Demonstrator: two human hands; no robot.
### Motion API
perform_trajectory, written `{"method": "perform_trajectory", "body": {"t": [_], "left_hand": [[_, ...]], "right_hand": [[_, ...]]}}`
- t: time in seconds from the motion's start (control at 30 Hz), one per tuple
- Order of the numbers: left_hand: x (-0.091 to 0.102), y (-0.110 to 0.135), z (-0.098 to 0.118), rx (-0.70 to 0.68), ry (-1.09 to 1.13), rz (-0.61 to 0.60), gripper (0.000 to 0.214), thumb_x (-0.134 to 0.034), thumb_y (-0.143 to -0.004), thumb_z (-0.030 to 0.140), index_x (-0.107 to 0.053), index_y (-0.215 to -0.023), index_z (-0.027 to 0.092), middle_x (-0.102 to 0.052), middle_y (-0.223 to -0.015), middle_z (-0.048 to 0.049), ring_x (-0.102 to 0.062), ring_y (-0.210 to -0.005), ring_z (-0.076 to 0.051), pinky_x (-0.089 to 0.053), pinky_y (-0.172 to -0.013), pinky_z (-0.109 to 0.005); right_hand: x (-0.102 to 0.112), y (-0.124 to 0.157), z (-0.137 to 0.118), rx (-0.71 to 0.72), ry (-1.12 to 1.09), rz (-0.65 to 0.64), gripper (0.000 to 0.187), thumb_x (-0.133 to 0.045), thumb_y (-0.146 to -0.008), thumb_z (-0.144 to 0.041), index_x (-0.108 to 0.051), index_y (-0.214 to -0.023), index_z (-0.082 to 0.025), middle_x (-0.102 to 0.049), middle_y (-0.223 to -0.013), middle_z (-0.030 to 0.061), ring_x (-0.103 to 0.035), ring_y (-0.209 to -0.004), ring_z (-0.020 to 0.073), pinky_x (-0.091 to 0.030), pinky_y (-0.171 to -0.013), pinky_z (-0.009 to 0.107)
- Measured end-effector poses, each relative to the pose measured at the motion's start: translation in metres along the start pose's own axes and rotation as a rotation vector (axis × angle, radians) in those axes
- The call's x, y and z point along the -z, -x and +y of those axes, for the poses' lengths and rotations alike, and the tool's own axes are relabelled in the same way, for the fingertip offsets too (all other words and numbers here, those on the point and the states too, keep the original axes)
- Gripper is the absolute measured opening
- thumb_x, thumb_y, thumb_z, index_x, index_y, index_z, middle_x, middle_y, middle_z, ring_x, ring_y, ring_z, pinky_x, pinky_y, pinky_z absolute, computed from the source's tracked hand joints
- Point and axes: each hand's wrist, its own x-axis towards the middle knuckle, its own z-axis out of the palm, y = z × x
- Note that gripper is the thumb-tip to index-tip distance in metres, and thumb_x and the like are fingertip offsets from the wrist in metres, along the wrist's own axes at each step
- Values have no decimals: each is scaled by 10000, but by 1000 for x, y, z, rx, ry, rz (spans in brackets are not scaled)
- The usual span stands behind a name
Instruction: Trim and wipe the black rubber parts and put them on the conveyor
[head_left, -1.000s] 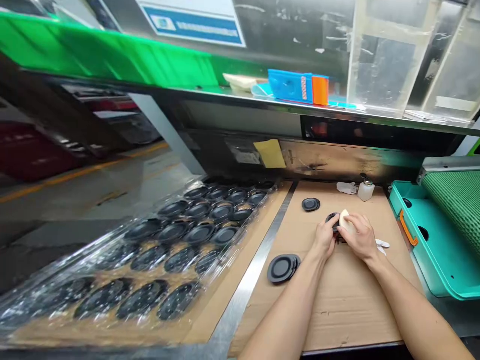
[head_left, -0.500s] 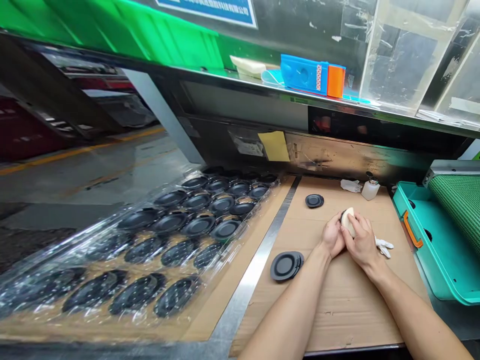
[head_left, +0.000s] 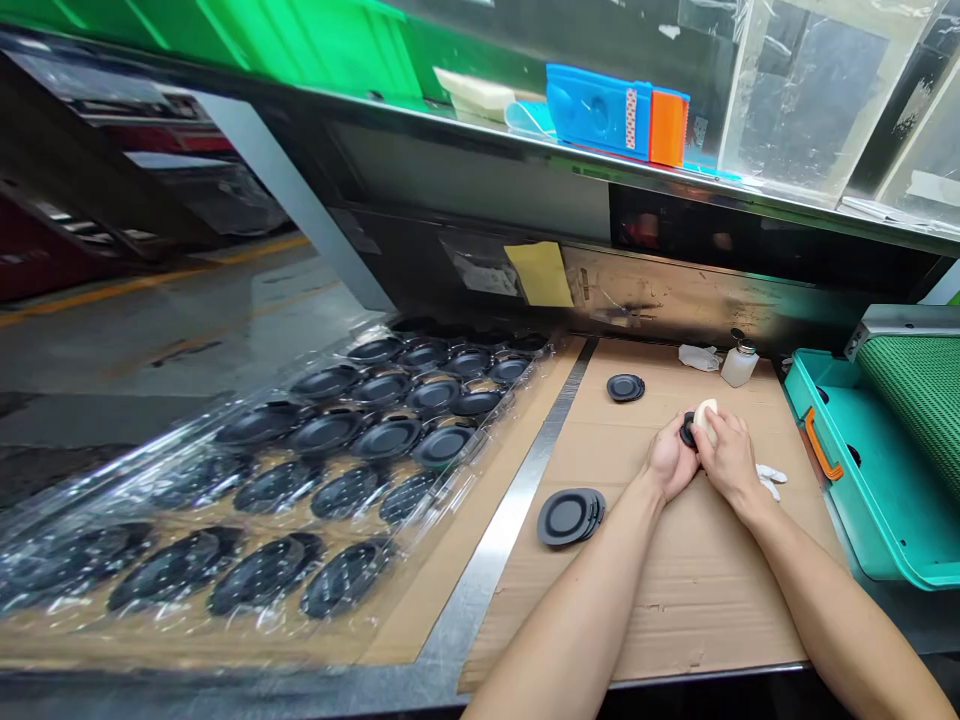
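Note:
My left hand is closed round a black round plastic part, partly hidden by the fingers. A cream-white sponge is gripped in my right hand and sits right against the black part. Both hands are together above the cardboard sheet. Left of my forearms lies a small stack of black oval parts. Farther back is another small stack of black parts. A white crumpled glove or cloth lies just right of my right hand.
A clear plastic tray with several black oval parts covers the left side. On the right stands a teal bin with an orange handle, beside a green conveyor belt. A pump bottle stands at the back, beneath an overhanging shelf.
My right hand has shifted the sponge on the black part, so more of the part's dark face shows. The whole view has tipped slightly, moving the scene up.

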Motion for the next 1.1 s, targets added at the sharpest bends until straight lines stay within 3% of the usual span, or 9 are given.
{"method": "perform_trajectory", "body": {"t": [0.13,0.27,0.43,0.6,0.77,0.9,1.03,1.1], "left_hand": [[-2,2,3,65,0,44,346,-423,-998,350,-678,-1059,124,-733,-1087,-148,-690,-1081,-257,-510,-1040,-420],[-3,3,2,39,-24,39,348,-412,-1001,323,-690,-1024,115,-742,-1047,-145,-697,-1057,-248,-517,-1033,-408],[-2,3,3,74,-13,45,379,-407,-1005,360,-687,-1021,105,-740,-1059,-169,-691,-1079,-274,-512,-1039,-434],[-4,5,3,60,-21,61,366,-366,-1032,296,-677,-961,116,-748,-904,-116,-711,-1004,-233,-526,-1012,-393],[-7,5,4,92,7,73,401,-364,-1029,331,-696,-980,110,-755,-980,-145,-710,-1027,-239,-530,-1006,-378],[-5,3,4,41,8,80,396,-355,-1036,296,-693,-938,115,-755,-930,-127,-710,-1024,-221,-514,-1029,-359],[-4,3,6,90,23,83,405,-374,-1031,353,-691,-964,110,-748,-1013,-156,-704,-1041,-244,-519,-1021,-398],[-4,3,7,72,27,74,408,-369,-1033,351,-692,-982,106,-747,-1017,-156,-705,-1021,-239,-526,-1008,-396]], "right_hand": [[2,2,-2,97,-18,-36,416,-507,-970,-382,-648,-1323,-213,-599,-1346,138,-544,-1141,292,-482,-974,431],[4,-1,-1,-49,49,-10,436,-490,-972,-366,-653,-1319,-158,-610,-1316,177,-531,-1146,317,-478,-965,451],[5,5,-6,122,19,-49,447,-480,-980,-362,-624,-1363,-184,-575,-1385,147,-516,-1159,301,-476,-978,433],[7,1,-2,2,64,8,429,-484,-974,-330,-652,-1317,-137,-612,-1312,179,-520,-1116,301,-465,-984,450],[6,4,-7,108,63,-40,431,-492,-976,-336,-632,-1349,-171,-571,-1389,153,-508,-1141,293,-462,-981,418],[6,3,-9,0,115,-10,425,-472,-977,-309,-642,-1331,-144,-604,-1327,181,-523,-1107,302,-454,-978,450],[7,9,-16,144,89,-62,433,-460,-986,-318,-622,-1361,-174,-560,-1407,160,-500,-1167,302,-449,-993,435],[8,7,-15,128,89,-67,431,-478,-986,-335,-624,-1364,-190,-547,-1431,148,-503,-1181,298,-449,-1000,421]]}}
